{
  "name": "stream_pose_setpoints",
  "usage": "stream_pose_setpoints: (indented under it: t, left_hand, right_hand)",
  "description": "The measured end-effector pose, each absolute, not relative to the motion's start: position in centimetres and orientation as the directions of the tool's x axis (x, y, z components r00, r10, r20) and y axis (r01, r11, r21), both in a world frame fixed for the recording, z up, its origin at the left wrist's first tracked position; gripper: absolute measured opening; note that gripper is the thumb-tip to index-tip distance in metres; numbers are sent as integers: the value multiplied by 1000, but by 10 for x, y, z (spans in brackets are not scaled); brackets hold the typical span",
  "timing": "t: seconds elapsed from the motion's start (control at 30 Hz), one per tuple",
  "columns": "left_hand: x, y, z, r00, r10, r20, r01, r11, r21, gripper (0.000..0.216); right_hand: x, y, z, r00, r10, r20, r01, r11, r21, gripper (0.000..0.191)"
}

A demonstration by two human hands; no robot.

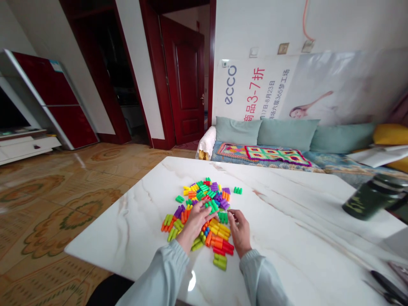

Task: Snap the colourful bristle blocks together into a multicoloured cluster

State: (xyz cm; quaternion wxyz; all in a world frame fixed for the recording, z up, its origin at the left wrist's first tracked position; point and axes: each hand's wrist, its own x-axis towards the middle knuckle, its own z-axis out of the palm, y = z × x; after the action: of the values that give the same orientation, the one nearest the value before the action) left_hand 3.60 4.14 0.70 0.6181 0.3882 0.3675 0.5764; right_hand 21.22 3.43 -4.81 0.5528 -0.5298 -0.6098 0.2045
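Note:
My left hand (196,220) is closed on a green plastic building block (212,207) made of joined tubes, holding it above a loose pile. My right hand (239,231) is half curled at the pile's right side, thumb and fingers slightly apart. Its fingertips are beside another green block (223,217); whether they touch it I cannot tell. Yellow blocks (219,229) lie between the hands, with orange blocks (214,240) and red blocks (227,247) nearer me. Purple blocks (179,211) and lime blocks (219,262) are around the pile's edges. My left hand hides part of the pile.
The blocks lie on a white marble-patterned table (127,238). A dark green jar (369,199) stands at the right, and black-handled scissors (387,284) lie at the near right corner. Beyond the far edge is a sofa with teal cushions (287,134).

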Motion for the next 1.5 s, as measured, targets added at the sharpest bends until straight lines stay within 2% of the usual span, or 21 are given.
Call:
stream_pose_setpoints:
  t: [0.07, 0.17, 0.23, 0.37, 0.47, 0.57, 0.63, 0.73, 0.83, 0.9, 1.03, 1.3, 1.5]
  left_hand:
    - [47, 34, 5, 92, 995, -23, -389, 57, 920, 41]
    - [57, 33, 3, 57, 998, 41, -126, -34, 991, 34]
    - [61, 34, 3, 55, 991, 119, 3, -119, 993, 31]
    - [65, 33, 5, 66, 972, 225, 151, -233, 961, 29]
    - [56, 24, 6, 63, 916, 397, 380, -390, 839, 27]
    - [36, 10, 1, 88, 806, 585, 608, -509, 610, 28]
    - [19, 0, -7, 100, 772, 628, 726, -488, 484, 29]
    - [0, -11, -23, 80, 786, 614, 846, -379, 375, 43]
    - [-7, -16, -38, 68, 833, 550, 888, -302, 347, 58]
    - [-7, -16, -43, 52, 852, 522, 889, -277, 363, 61]
    - [-5, -13, -47, 31, 852, 523, 869, -281, 407, 56]
    - [-6, -11, -53, 36, 830, 557, 883, -288, 372, 53]
    - [-5, -10, -57, 6, 837, 547, 865, -279, 417, 52]
  right_hand:
    - [211, 30, -43, 143, 858, 493, 395, 407, -823, 37]
    - [210, 24, -38, 80, 844, 530, 380, 465, -799, 34]
    - [209, 23, -37, 35, 843, 536, 400, 480, -781, 30]
    - [208, 23, -38, 9, 833, 553, 413, 500, -761, 27]
    - [209, 27, -41, 93, 810, 580, 391, 506, -769, 27]
    - [212, 34, -47, 266, 774, 574, 424, 441, -791, 27]
    - [214, 38, -51, 370, 760, 534, 436, 366, -822, 29]
    - [216, 42, -57, 450, 777, 439, 403, 262, -877, 35]
    - [217, 44, -61, 474, 788, 392, 400, 204, -893, 36]
    - [221, 48, -63, 490, 781, 387, 416, 181, -891, 37]
    - [237, 68, -61, 499, 776, 385, 465, 135, -875, 39]
    - [261, 125, -52, 526, 764, 373, 582, -4, -813, 24]
    - [259, 144, -51, 501, 766, 403, 652, -28, -758, 26]
